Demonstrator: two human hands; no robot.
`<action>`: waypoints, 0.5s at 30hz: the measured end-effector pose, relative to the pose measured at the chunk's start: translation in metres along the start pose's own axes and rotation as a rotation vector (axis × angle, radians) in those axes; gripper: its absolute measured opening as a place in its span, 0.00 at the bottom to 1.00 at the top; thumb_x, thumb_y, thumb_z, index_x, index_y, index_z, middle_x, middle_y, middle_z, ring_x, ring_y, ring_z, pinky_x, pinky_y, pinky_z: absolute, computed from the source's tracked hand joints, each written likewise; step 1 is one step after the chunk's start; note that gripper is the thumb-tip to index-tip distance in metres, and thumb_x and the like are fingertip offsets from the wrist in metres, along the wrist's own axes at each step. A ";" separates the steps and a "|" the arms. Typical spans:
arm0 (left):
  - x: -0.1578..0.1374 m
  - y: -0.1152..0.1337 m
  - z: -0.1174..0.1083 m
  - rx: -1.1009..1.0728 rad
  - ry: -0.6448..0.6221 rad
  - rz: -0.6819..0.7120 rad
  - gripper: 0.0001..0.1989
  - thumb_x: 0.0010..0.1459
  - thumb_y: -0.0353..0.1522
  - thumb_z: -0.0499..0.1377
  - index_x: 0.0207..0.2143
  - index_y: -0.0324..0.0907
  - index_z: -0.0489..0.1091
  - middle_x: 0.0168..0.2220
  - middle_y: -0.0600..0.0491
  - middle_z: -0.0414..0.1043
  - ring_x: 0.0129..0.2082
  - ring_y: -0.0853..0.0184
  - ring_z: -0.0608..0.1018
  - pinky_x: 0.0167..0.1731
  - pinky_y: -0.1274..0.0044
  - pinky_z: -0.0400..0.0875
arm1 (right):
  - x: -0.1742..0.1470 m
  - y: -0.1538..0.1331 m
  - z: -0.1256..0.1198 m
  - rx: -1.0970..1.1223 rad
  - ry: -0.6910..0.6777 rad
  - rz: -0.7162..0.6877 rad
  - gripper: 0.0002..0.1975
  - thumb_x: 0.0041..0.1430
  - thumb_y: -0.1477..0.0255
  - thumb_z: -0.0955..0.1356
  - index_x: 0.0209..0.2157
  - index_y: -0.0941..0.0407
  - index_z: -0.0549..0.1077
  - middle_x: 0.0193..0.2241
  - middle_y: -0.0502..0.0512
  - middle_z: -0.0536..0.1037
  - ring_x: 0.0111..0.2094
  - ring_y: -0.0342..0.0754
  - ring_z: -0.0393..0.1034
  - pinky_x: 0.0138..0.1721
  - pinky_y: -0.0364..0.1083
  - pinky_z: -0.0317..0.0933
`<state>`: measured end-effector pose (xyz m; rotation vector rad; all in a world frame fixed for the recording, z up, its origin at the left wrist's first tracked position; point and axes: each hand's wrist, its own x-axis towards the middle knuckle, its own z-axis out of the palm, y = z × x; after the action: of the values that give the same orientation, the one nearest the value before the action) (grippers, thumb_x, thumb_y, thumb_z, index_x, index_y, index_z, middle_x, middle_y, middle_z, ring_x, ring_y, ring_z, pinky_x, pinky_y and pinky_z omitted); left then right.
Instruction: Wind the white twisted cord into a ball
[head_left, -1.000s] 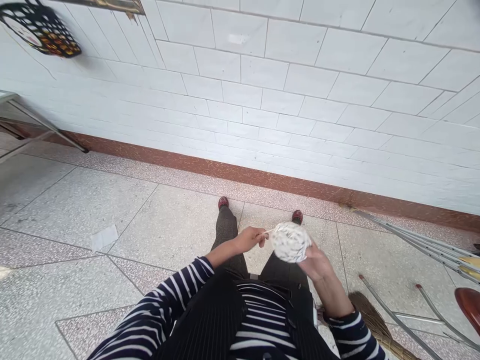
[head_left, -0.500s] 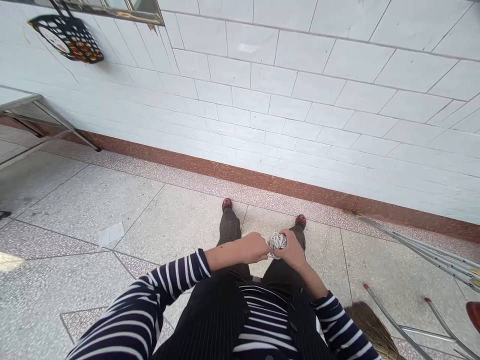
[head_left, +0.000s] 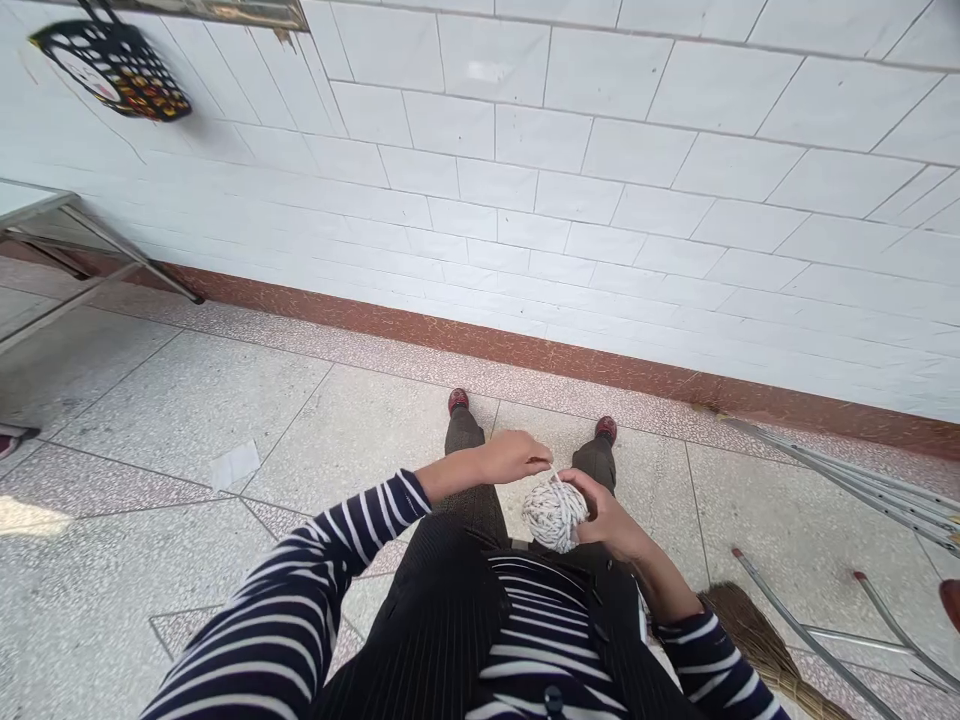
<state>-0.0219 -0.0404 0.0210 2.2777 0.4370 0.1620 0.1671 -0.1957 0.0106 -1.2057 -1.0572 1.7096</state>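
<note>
A ball of whitish yarn (head_left: 556,514) with dark flecks is held in front of my thighs. My right hand (head_left: 606,516) is closed around its right side, with fingers curled over the top. Just above and left of the ball, my left hand (head_left: 516,457) pinches a short strand of the same yarn (head_left: 554,470), which runs down to the top of the ball. The left fingertips are apart from the ball itself. The ball's underside and the right palm are hidden.
A white tiled wall (head_left: 540,230) rises ahead. A broom (head_left: 750,625), metal legs (head_left: 814,630) and a folded metal frame (head_left: 862,470) are at right. At left stand a metal table (head_left: 97,240) and a hanging bag (head_left: 116,70). Paper (head_left: 235,465) lies on the floor.
My left hand has moved up from beside the ball to above it, with the strand in its fingers. The ball has turned and come lower, showing more of itself.
</note>
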 end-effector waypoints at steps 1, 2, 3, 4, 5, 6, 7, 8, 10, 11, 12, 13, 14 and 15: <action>-0.002 -0.002 0.008 -0.084 0.028 -0.040 0.12 0.63 0.36 0.56 0.29 0.42 0.74 0.28 0.52 0.77 0.31 0.64 0.76 0.40 0.77 0.66 | -0.004 -0.004 0.002 0.106 0.035 -0.007 0.34 0.34 0.73 0.76 0.48 0.51 0.68 0.43 0.49 0.75 0.44 0.51 0.70 0.43 0.45 0.62; -0.004 -0.003 0.017 -0.178 0.057 -0.080 0.13 0.63 0.37 0.55 0.31 0.41 0.75 0.31 0.52 0.78 0.33 0.64 0.76 0.38 0.78 0.66 | -0.007 -0.008 0.005 0.187 0.071 -0.018 0.34 0.33 0.72 0.77 0.48 0.51 0.69 0.42 0.50 0.76 0.43 0.52 0.70 0.42 0.45 0.63; -0.007 -0.005 0.027 -0.277 0.083 -0.117 0.14 0.63 0.38 0.55 0.33 0.40 0.76 0.33 0.51 0.79 0.34 0.64 0.77 0.39 0.78 0.67 | -0.009 -0.012 0.007 0.254 0.103 -0.033 0.35 0.32 0.71 0.78 0.47 0.51 0.69 0.43 0.51 0.76 0.43 0.53 0.71 0.42 0.46 0.63; -0.011 -0.006 0.038 -0.375 0.103 -0.148 0.15 0.63 0.39 0.55 0.34 0.39 0.76 0.34 0.51 0.79 0.36 0.64 0.77 0.40 0.77 0.68 | -0.010 -0.016 0.009 0.314 0.131 -0.053 0.36 0.31 0.70 0.79 0.47 0.51 0.70 0.43 0.52 0.77 0.44 0.54 0.72 0.42 0.46 0.64; -0.014 -0.006 0.048 -0.467 0.117 -0.174 0.16 0.63 0.40 0.55 0.35 0.38 0.76 0.35 0.50 0.79 0.37 0.63 0.77 0.41 0.77 0.69 | -0.009 -0.020 0.010 0.368 0.155 -0.077 0.37 0.30 0.69 0.79 0.47 0.52 0.70 0.44 0.53 0.77 0.45 0.55 0.72 0.43 0.47 0.65; -0.018 -0.006 0.057 -0.543 0.122 -0.193 0.16 0.63 0.40 0.55 0.34 0.38 0.76 0.35 0.50 0.79 0.38 0.63 0.77 0.42 0.76 0.69 | -0.008 -0.025 0.010 0.418 0.187 -0.104 0.38 0.29 0.70 0.79 0.48 0.52 0.71 0.45 0.55 0.78 0.47 0.56 0.72 0.45 0.49 0.65; -0.021 -0.005 0.065 -0.597 0.123 -0.206 0.17 0.64 0.40 0.54 0.32 0.38 0.76 0.34 0.50 0.79 0.37 0.64 0.77 0.43 0.76 0.69 | -0.005 -0.029 0.010 0.462 0.230 -0.127 0.38 0.28 0.70 0.79 0.48 0.52 0.71 0.46 0.56 0.78 0.48 0.58 0.72 0.47 0.51 0.66; -0.024 -0.004 0.072 -0.624 0.126 -0.215 0.17 0.64 0.40 0.53 0.31 0.38 0.75 0.33 0.50 0.78 0.36 0.65 0.77 0.43 0.76 0.69 | -0.002 -0.034 0.009 0.496 0.286 -0.143 0.38 0.28 0.71 0.79 0.48 0.52 0.72 0.46 0.56 0.78 0.49 0.59 0.72 0.49 0.53 0.66; -0.030 -0.001 0.081 -0.610 0.127 -0.237 0.18 0.65 0.39 0.52 0.29 0.38 0.73 0.32 0.51 0.77 0.35 0.67 0.76 0.42 0.78 0.69 | 0.004 -0.043 0.004 0.534 0.408 -0.153 0.36 0.29 0.72 0.79 0.47 0.52 0.72 0.46 0.57 0.78 0.50 0.61 0.71 0.50 0.56 0.66; -0.033 -0.001 0.083 -0.580 0.122 -0.251 0.18 0.66 0.38 0.51 0.29 0.39 0.73 0.31 0.51 0.77 0.35 0.68 0.76 0.41 0.78 0.68 | 0.007 -0.047 0.001 0.539 0.460 -0.155 0.35 0.30 0.72 0.78 0.47 0.52 0.72 0.45 0.57 0.78 0.49 0.61 0.72 0.49 0.57 0.66; -0.036 -0.001 0.085 -0.538 0.113 -0.268 0.18 0.66 0.37 0.51 0.28 0.39 0.72 0.31 0.52 0.77 0.34 0.68 0.76 0.41 0.79 0.68 | 0.008 -0.052 -0.003 0.532 0.506 -0.162 0.35 0.32 0.71 0.78 0.47 0.52 0.71 0.45 0.58 0.78 0.49 0.61 0.72 0.49 0.57 0.66; -0.039 -0.002 0.086 -0.485 0.101 -0.289 0.18 0.66 0.36 0.51 0.27 0.39 0.71 0.30 0.52 0.77 0.34 0.68 0.76 0.40 0.79 0.67 | 0.009 -0.057 -0.007 0.507 0.544 -0.177 0.35 0.33 0.71 0.78 0.48 0.52 0.70 0.45 0.58 0.77 0.47 0.60 0.72 0.48 0.57 0.66; -0.042 -0.002 0.087 -0.426 0.084 -0.313 0.18 0.66 0.36 0.51 0.25 0.39 0.70 0.30 0.53 0.76 0.34 0.69 0.76 0.39 0.80 0.67 | 0.009 -0.061 -0.011 0.459 0.579 -0.197 0.35 0.34 0.71 0.78 0.49 0.52 0.70 0.45 0.57 0.77 0.46 0.59 0.72 0.47 0.56 0.66; -0.044 -0.002 0.086 -0.364 0.065 -0.332 0.18 0.66 0.35 0.51 0.25 0.39 0.69 0.29 0.53 0.76 0.33 0.69 0.76 0.38 0.80 0.66 | 0.009 -0.066 -0.015 0.380 0.617 -0.215 0.35 0.35 0.70 0.78 0.50 0.52 0.69 0.45 0.57 0.76 0.45 0.58 0.71 0.46 0.55 0.66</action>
<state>-0.0421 -0.1146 -0.0380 1.8205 0.7482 0.1337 0.1879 -0.1616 0.0656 -1.2004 -0.4423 1.1795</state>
